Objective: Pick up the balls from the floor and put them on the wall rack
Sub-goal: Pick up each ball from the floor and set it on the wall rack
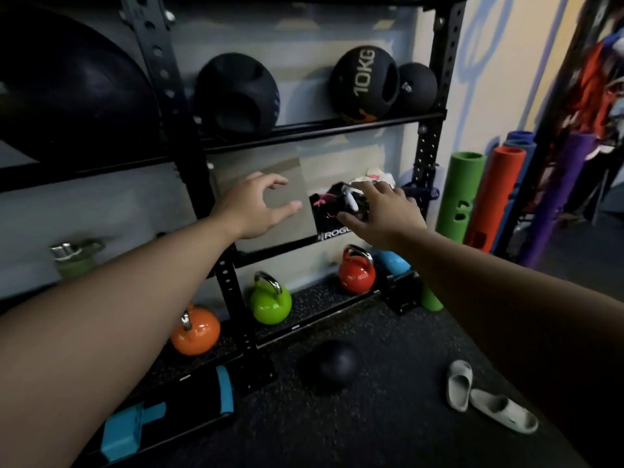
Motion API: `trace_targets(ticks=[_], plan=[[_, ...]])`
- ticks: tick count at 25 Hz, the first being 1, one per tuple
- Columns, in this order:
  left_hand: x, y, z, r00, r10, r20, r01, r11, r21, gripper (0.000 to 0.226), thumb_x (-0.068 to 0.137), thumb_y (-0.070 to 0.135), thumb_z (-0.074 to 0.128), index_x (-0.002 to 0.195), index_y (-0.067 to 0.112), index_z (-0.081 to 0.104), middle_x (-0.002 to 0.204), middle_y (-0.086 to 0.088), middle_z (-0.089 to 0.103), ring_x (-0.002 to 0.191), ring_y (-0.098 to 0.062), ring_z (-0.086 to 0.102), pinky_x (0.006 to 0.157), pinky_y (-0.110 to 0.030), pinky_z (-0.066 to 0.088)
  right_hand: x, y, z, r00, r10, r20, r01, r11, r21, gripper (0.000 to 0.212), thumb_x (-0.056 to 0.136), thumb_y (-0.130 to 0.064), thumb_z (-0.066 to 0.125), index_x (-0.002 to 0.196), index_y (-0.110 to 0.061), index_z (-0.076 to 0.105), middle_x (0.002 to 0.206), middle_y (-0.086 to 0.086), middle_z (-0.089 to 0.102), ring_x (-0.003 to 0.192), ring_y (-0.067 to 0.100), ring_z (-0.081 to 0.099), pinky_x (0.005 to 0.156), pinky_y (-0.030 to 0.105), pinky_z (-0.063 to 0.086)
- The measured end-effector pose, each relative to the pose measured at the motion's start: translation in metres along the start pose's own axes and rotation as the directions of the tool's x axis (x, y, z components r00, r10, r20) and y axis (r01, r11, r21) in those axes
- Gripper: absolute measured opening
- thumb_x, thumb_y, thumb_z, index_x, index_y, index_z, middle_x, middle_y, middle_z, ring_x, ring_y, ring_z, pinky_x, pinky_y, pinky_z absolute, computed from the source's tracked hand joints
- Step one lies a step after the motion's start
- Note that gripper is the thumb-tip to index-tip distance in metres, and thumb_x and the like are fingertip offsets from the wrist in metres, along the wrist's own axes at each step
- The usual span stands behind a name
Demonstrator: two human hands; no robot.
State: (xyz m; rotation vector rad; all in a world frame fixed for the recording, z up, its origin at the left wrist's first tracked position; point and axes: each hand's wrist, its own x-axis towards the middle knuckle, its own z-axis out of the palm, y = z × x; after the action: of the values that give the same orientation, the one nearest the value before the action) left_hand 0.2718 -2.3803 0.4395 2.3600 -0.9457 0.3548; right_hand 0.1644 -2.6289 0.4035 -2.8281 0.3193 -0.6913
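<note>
Black steel wall rack (430, 153) fills the head view, shelves running left to right. Upper shelf: one handled medicine ball (236, 92), a ball marked 10KG (366, 84), a smaller plain ball (417, 86) touching it. Very large black ball (67, 86) at far left.

Left hand (258, 207) reaches toward the middle shelf, fingers curled apart, thumb and forefinger forming an open C, gripping nothing. Right hand (378, 211) spread, palm down, over a dark bundle of small items (337, 204) on that shelf; contact cannot be told.

Bottom ledge: orange kettlebell (196, 329), green kettlebell (270, 300), red kettlebell (356, 271).

One black ball (332, 364) lies on the speckled rubber floor (388, 434), just in front of the rack base, below both hands. Grey slides (486, 398) near it, to the right. Foam rollers (479, 197) stand upright right of the rack.
</note>
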Motion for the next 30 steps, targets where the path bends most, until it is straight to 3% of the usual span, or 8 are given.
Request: trace_targets(ticks=[3,8,11,16,21,25,28,30], plan=[[-0.001,0.001,0.056,0.996,-0.029,0.088,0.032,0.999,-0.031,0.082,0.071,0.078,0.063,0.134,0.028,0.07,0.134,-0.001,0.069,0.127,-0.023,0.064,0.111,-0.041,0.049,-0.019,0.036,0.037,0.995,0.066,0.076,-0.064,0.998,-0.03,0.083,0.087,-0.077,0.051,0.155,-0.033,0.034,0.152,0.013,0.046,0.135,0.041,0.042,0.107,0.055,0.038],[-0.005,-0.038,0.163,0.969,-0.071,0.236,0.088,0.994,-0.063,0.088,0.067,0.081,0.058,0.134,0.027,0.071,0.134,-0.002,0.07,0.126,-0.024,0.066,0.108,-0.04,0.05,-0.037,0.077,0.118,0.968,0.106,0.227,-0.094,0.994,-0.064,0.083,0.083,-0.081,0.048,0.153,-0.038,0.032,0.149,0.01,0.046,0.134,0.038,0.042,0.107,0.056,0.036],[-0.003,-0.085,0.226,0.936,-0.142,0.323,0.17,0.984,-0.058,0.096,0.063,0.087,0.052,0.135,0.026,0.07,0.137,-0.004,0.069,0.129,-0.026,0.063,0.11,-0.042,0.049,-0.035,0.101,0.183,0.942,0.132,0.309,-0.112,0.99,-0.083,0.09,0.081,-0.087,0.044,0.155,-0.038,0.028,0.15,0.009,0.044,0.135,0.039,0.041,0.106,0.058,0.038],[0.01,-0.187,0.343,0.837,-0.289,0.465,0.358,0.931,-0.066,0.089,0.064,0.086,0.056,0.132,0.031,0.071,0.132,0.001,0.067,0.124,-0.02,0.064,0.109,-0.038,0.05,-0.01,0.147,0.317,0.874,0.193,0.447,-0.168,0.981,-0.095,0.098,0.078,-0.091,0.04,0.159,-0.037,0.022,0.157,0.007,0.037,0.139,0.038,0.037,0.106,0.06,0.036],[0.03,-0.277,0.485,0.711,-0.355,0.607,0.484,0.873,-0.057,0.072,0.074,0.076,0.066,0.132,0.033,0.07,0.129,0.005,0.062,0.125,-0.02,0.063,0.108,-0.041,0.05,0.019,0.201,0.478,0.808,0.195,0.556,-0.178,0.98,-0.085,0.099,0.076,-0.093,0.037,0.158,-0.039,0.018,0.156,0.005,0.038,0.138,0.037,0.038,0.104,0.06,0.037],[0.021,-0.349,0.634,0.61,-0.397,0.686,0.566,0.824,-0.027,0.061,0.086,0.07,0.071,0.136,0.035,0.065,0.138,0.006,0.06,0.131,-0.018,0.058,0.105,-0.039,0.049,0.017,0.26,0.638,0.737,0.166,0.655,-0.132,0.986,-0.101,0.104,0.074,-0.096,0.034,0.158,-0.037,0.018,0.154,0.006,0.039,0.137,0.037,0.039,0.103,0.06,0.038],[0.003,-0.408,0.746,0.559,-0.485,0.673,0.649,0.761,0.009,0.067,0.087,0.071,0.07,0.143,0.034,0.061,0.144,0.003,0.056,0.132,-0.021,0.057,0.101,-0.036,0.047,0.009,0.303,0.765,0.678,0.144,0.721,-0.12,0.989,-0.084,0.112,0.067,-0.102,0.032,0.158,-0.037,0.018,0.155,0.006,0.038,0.139,0.037,0.037,0.104,0.062,0.04],[-0.013,-0.44,0.813,0.504,-0.592,0.629,0.758,0.652,0.006,0.079,0.085,0.075,0.067,0.151,0.034,0.054,0.151,0.0,0.052,0.136,-0.024,0.055,0.097,-0.035,0.042,-0.001,0.329,0.838,0.645,0.143,0.751,-0.125,0.989,-0.082,0.117,0.062,-0.105,0.031,0.158,-0.039,0.014,0.159,0.005,0.033,0.142,0.037,0.033,0.105,0.064,0.04]])
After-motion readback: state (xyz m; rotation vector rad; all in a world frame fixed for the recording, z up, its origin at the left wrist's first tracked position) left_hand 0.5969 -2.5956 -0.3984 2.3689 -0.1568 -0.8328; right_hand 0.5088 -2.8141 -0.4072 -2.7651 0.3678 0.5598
